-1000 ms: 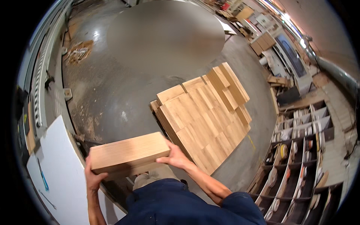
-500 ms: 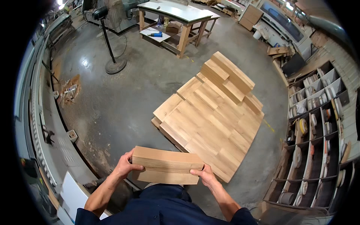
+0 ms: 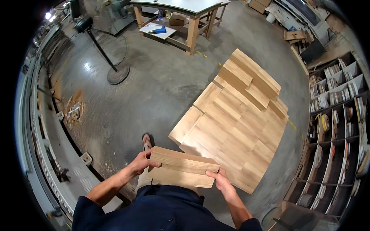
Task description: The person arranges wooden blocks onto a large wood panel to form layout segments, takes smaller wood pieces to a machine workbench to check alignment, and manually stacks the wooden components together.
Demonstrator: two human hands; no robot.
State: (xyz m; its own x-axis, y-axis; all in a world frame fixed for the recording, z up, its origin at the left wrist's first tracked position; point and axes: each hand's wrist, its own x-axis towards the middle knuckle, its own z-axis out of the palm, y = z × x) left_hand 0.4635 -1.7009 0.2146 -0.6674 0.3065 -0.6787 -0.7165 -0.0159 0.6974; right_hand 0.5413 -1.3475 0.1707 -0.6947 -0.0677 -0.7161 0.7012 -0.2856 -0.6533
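Woodshop: stacked boards (image 3: 239,127), workbench (image 3: 185,7)

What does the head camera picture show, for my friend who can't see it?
A person's left hand and right hand hold a wooden board by its ends. Ahead, more boards lie stacked on a grey floor, with shelves at the right.

You stand on a grey concrete floor (image 3: 154,88). A wooden worktop (image 3: 185,7) sits far ahead. Cubby shelves (image 3: 339,127) line your right.
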